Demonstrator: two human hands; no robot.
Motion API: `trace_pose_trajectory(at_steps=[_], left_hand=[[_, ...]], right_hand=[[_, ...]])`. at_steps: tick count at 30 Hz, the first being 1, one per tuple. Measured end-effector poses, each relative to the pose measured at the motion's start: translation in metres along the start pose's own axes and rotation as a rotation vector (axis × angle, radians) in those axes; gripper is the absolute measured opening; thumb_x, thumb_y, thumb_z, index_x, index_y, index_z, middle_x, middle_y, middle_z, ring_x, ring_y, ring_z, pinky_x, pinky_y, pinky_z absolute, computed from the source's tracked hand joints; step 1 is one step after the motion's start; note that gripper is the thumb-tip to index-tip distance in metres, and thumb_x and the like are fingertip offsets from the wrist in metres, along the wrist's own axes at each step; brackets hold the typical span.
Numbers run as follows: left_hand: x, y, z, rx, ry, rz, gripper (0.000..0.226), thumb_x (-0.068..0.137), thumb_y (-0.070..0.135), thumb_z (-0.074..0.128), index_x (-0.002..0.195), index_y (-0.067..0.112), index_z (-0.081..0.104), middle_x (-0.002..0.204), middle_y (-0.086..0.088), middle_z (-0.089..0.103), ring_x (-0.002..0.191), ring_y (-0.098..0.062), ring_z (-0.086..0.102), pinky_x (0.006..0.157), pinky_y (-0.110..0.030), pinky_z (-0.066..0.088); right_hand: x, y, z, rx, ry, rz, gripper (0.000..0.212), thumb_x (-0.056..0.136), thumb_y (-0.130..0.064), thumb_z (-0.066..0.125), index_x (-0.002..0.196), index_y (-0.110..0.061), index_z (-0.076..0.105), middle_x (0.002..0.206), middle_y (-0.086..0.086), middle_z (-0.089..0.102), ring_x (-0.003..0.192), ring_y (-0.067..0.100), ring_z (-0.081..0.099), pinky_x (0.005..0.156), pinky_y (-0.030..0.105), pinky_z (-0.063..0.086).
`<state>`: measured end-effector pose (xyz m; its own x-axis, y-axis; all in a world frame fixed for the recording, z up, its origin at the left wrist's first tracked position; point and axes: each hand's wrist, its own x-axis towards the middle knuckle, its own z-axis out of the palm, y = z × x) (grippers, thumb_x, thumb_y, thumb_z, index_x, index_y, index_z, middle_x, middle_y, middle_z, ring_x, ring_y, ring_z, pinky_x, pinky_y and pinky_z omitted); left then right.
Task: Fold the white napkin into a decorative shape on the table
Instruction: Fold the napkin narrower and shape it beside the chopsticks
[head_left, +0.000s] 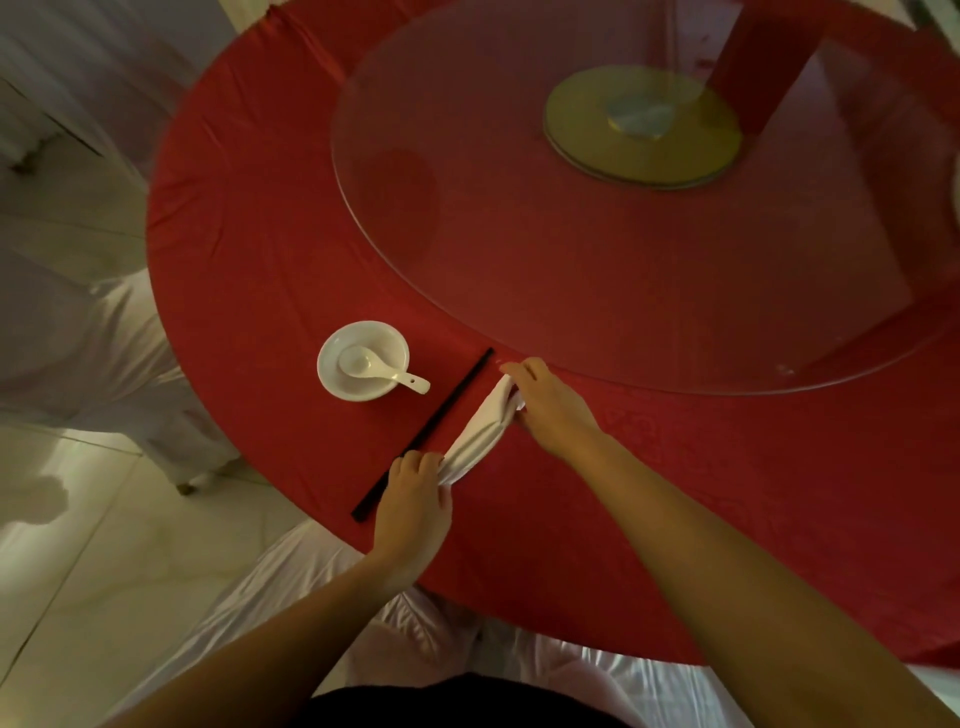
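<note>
1. Below, a round surface (270, 249) under a red cloth carries a glass turntable (519, 260).
2. Both hands grip the bunched napkin (480, 428): left hand (415, 499) closed on its near end, right hand (550, 405) on its far end.
3. Chopsticks (431, 426) lie just beside it; a bowl (363, 358) holds a spoon (382, 369).
4. White-covered chairs (93, 343) stand on a pale tiled floor (78, 545).
</note>
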<state>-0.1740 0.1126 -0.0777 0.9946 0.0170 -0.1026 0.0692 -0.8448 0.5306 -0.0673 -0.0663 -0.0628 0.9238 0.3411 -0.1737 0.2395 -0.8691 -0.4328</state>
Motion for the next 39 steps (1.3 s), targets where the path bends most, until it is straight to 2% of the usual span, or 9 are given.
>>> trace_pose_trajectory(at_steps=[4,7,9,15,21,25,27,31,39], left_hand=[[0.001,-0.005,0.0,-0.039,0.024,-0.014,0.012,0.086,0.006,0.055,0.098,0.007,0.059,0.094,-0.007,0.056,0.09,-0.022,0.051,0.073,-0.025,0.037],[0.002,-0.007,-0.004,-0.047,0.052,-0.025,0.012,0.085,0.005,0.057,0.096,0.006,0.061,0.09,-0.007,0.058,0.084,-0.019,0.051,0.07,-0.023,0.035],[0.001,-0.01,-0.007,-0.045,0.076,-0.042,0.011,0.084,0.005,0.058,0.095,0.005,0.062,0.088,-0.006,0.059,0.08,-0.016,0.05,0.068,-0.023,0.035],[-0.001,-0.011,-0.005,0.015,0.055,-0.052,0.007,0.085,0.009,0.06,0.085,0.002,0.061,0.086,-0.01,0.057,0.082,-0.022,0.051,0.068,-0.024,0.035],[0.001,-0.013,-0.005,0.01,0.042,-0.078,0.01,0.086,0.016,0.059,0.087,0.005,0.06,0.086,-0.008,0.059,0.081,-0.02,0.054,0.069,-0.027,0.043],[0.005,-0.016,-0.005,0.021,0.009,-0.085,0.013,0.086,0.019,0.06,0.093,0.008,0.06,0.088,-0.007,0.061,0.082,-0.021,0.056,0.07,-0.029,0.045],[0.007,-0.017,-0.006,-0.003,0.004,-0.099,0.017,0.085,0.019,0.062,0.099,0.01,0.061,0.09,-0.005,0.062,0.085,-0.02,0.056,0.072,-0.029,0.045],[0.009,-0.019,-0.006,-0.038,-0.005,-0.123,0.016,0.083,0.021,0.064,0.097,0.015,0.06,0.088,0.0,0.062,0.078,-0.015,0.055,0.066,-0.025,0.04],[0.011,-0.022,-0.011,-0.024,-0.025,-0.099,0.017,0.08,0.024,0.068,0.092,0.016,0.059,0.079,0.006,0.055,0.068,-0.01,0.05,0.054,-0.017,0.029]], right_hand=[[0.006,0.004,0.005,0.025,-0.041,-0.043,0.049,0.082,0.006,0.046,0.127,-0.014,0.047,0.134,0.006,0.044,0.11,0.025,0.051,0.087,0.037,0.048],[0.014,0.003,0.005,0.05,-0.014,-0.038,0.026,0.086,0.001,0.043,0.106,-0.01,0.057,0.119,0.008,0.051,0.102,0.026,0.053,0.083,0.034,0.046],[0.021,0.001,0.002,0.068,0.0,-0.06,0.021,0.085,0.001,0.048,0.101,-0.007,0.06,0.114,0.009,0.054,0.097,0.027,0.056,0.082,0.039,0.049],[0.028,0.0,0.004,0.053,-0.053,-0.095,0.033,0.079,0.008,0.046,0.104,-0.005,0.064,0.113,0.014,0.058,0.103,0.028,0.055,0.088,0.04,0.045],[0.044,0.003,0.0,-0.005,-0.083,-0.124,0.027,0.084,0.002,0.047,0.099,-0.008,0.067,0.107,0.011,0.06,0.102,0.026,0.053,0.085,0.038,0.046],[0.047,0.006,0.002,0.02,-0.098,-0.095,0.033,0.084,0.001,0.051,0.115,-0.007,0.058,0.119,0.013,0.053,0.11,0.029,0.049,0.091,0.04,0.044],[0.043,0.009,0.006,0.101,-0.023,-0.007,0.036,0.085,0.0,0.051,0.12,-0.006,0.051,0.124,0.014,0.048,0.107,0.029,0.049,0.086,0.038,0.044],[0.03,0.018,0.01,0.212,0.015,0.112,0.02,0.082,-0.003,0.054,0.1,-0.01,0.049,0.108,0.012,0.054,0.088,0.022,0.051,0.07,0.03,0.037],[0.025,0.019,0.005,0.201,0.03,-0.099,0.024,0.076,-0.002,0.058,0.098,-0.01,0.062,0.104,0.008,0.056,0.1,0.023,0.049,0.088,0.035,0.043]])
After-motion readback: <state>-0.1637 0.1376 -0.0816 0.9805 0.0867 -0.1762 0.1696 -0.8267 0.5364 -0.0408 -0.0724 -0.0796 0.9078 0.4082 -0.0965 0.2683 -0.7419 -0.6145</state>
